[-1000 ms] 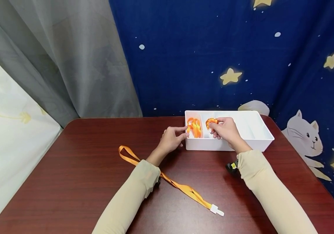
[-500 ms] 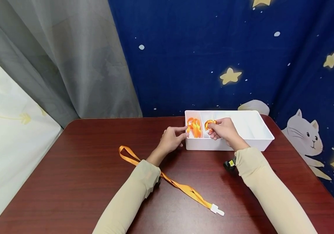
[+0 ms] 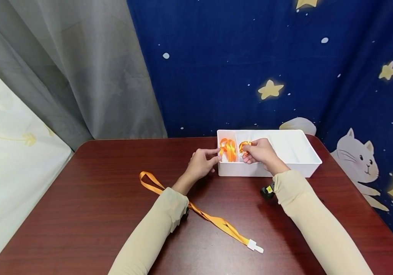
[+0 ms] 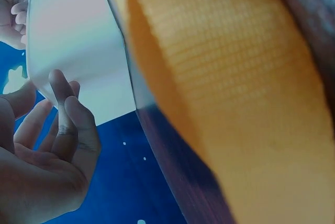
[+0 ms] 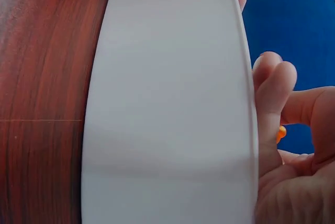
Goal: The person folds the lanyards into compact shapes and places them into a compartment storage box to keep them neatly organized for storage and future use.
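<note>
Inside the second compartment from the left of a white divided box (image 3: 246, 170), my right hand (image 3: 261, 151) pinches a coiled orange lanyard (image 3: 242, 144). Only a small orange bit of that coil (image 5: 281, 132) shows between the fingers in the right wrist view. My left hand (image 3: 200, 164) touches the left end of the box, its fingers loosely bent at the rim. Beside its fingertips, another folded orange lanyard (image 3: 231, 150) lies in the leftmost compartment. A third lanyard (image 3: 222, 224), loosely stretched out, lies on the table and passes under the left forearm.
The dark red wooden table (image 3: 107, 214) carries the box near its back right edge. At the front end of the stretched lanyard is a white plastic clip (image 3: 255, 246). A blue starry curtain (image 3: 217, 76) hangs close behind the table.
My right hand has moved slightly left with the coiled lanyard, closer to the divider beside the leftmost compartment. My left hand has stayed at the box's end.
</note>
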Motion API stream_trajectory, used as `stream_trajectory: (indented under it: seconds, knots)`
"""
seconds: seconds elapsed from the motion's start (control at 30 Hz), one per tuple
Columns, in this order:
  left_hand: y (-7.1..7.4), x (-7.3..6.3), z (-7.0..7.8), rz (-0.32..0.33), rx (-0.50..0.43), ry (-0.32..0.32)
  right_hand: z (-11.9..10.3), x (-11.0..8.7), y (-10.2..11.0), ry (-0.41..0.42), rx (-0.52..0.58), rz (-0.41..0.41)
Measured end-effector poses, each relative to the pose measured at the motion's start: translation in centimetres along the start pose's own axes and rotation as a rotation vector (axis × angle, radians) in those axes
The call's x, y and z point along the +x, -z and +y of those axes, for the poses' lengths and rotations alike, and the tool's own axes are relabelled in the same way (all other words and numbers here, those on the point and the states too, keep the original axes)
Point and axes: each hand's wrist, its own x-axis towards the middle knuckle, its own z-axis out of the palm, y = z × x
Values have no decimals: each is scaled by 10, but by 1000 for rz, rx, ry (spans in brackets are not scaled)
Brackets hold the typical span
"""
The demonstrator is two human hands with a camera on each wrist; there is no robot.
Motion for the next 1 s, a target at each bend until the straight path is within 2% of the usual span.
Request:
stream_trajectory:
  seconds: [0.27, 0.43, 0.7, 1.0]
  knots:
    - [0, 0, -1, -7, -11, -13, -1, -2, 1, 8, 5, 22]
    - [0, 0, -1, -1, -9, -9, -2, -6, 2, 49, -39, 54]
    - [0, 1, -4, 11, -5, -12, -3, -9, 0, 159, -129, 157]
    - [0, 1, -2, 9, 1, -24, -1, -15, -4, 201, -163, 189]
